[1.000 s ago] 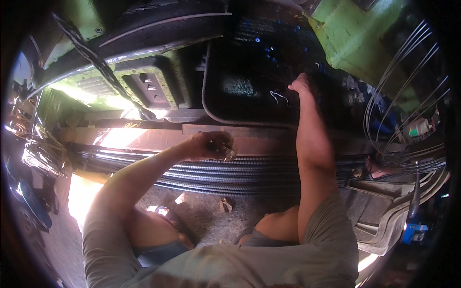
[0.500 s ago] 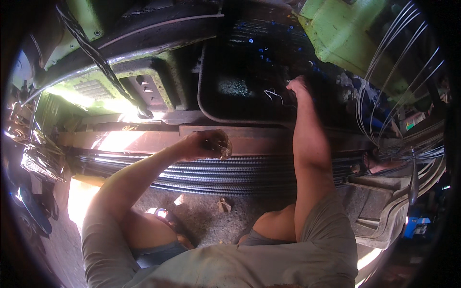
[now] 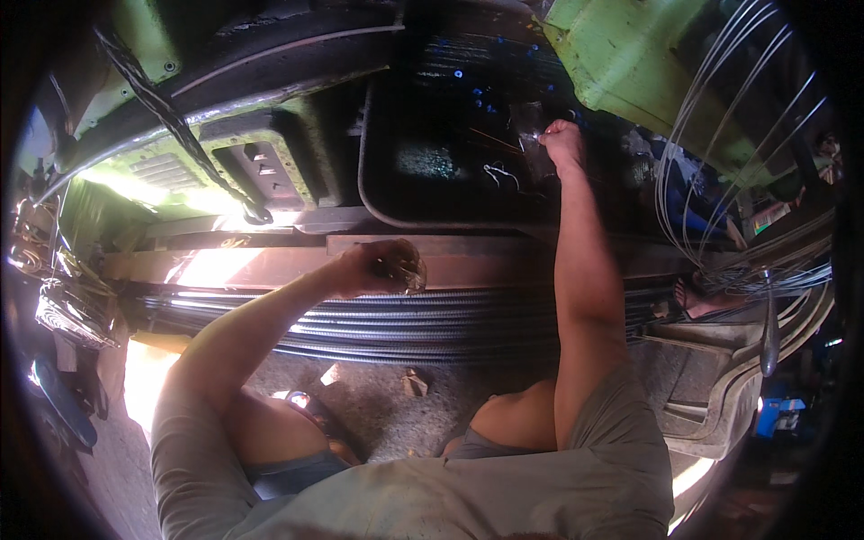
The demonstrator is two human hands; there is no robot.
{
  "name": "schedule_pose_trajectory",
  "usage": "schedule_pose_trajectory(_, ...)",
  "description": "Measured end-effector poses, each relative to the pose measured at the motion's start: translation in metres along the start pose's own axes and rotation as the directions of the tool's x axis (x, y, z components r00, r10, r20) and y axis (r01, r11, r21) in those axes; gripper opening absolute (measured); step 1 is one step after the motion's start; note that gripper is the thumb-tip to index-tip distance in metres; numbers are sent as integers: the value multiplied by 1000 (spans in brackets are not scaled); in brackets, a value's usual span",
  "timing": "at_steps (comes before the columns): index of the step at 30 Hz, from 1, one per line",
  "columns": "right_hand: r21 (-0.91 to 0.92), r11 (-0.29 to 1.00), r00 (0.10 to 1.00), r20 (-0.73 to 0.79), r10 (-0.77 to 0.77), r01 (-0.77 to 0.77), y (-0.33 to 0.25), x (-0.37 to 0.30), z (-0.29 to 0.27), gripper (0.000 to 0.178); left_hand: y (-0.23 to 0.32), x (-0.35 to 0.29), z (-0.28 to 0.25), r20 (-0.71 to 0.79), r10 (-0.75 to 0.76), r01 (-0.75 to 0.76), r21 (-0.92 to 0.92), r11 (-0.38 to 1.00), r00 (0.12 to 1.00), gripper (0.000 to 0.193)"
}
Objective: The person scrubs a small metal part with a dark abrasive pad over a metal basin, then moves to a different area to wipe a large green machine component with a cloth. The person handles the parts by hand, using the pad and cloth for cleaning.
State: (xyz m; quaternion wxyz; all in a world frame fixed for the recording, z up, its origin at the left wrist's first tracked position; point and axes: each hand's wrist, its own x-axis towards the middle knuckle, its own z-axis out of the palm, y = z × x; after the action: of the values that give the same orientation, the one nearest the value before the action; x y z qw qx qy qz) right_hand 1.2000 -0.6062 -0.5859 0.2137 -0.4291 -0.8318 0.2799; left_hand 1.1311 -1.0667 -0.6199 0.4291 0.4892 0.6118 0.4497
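Observation:
My right hand (image 3: 563,144) reaches over a dark, wide tray-like surface (image 3: 382,202). Its thumb and fingers pinch a small clear plastic bag (image 3: 529,121), which catches the light and stands out against the black. A thin white string (image 3: 500,173) lies left of that hand. My left hand (image 3: 367,268) is held above the brown metal beam, its fingers curled round a shiny, see-through brownish thing (image 3: 412,267). What exactly that is, I cannot make out.
Ribbed steel bars (image 3: 396,324) run below the brown beam (image 3: 270,261). Blue-lit washers (image 3: 458,74) lie scattered on the dark surface. At right are loops of wire (image 3: 675,180), another person's foot (image 3: 697,297) and a worn plastic chair (image 3: 720,405). Green metal panels (image 3: 630,63) stand behind.
My right hand has risen slightly, and the clear plastic bag now shows plainly at its fingertips. My left hand keeps its hold, and the whole view has shifted a little.

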Motion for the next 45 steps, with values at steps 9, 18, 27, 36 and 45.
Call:
schedule_pose_trajectory(9, 49, 999, 970, -245, -11, 24, 5, -2, -16, 11, -2, 2, 2, -8, -15, 16, 37, 999, 1000, 50)
schedule_pose_trajectory(18, 260, 965, 981, -179, 74, -25, 1, -17, -36, 4, 0, 4, 4, 12, -21, 21, 2, 1000, 1000, 51)
schedule_pose_trajectory(27, -279, 960, 990, -133, -50, 11, -8, -36, -47, 14, 3, 4, 8, -15, -27, 28, 45, 999, 1000, 46)
schedule_pose_trajectory(36, -405, 914, 1000, -6, 21, -22, -10, -48, -28, 29, 4, 9, 9, 21, -13, 12, 65, 998, 1000, 49)
schedule_pose_trajectory(45, -515, 849, 992, -29, 125, -122, -16, -46, -27, 28, -9, 9, 11, 33, -79, 80, -36, 996, 996, 45)
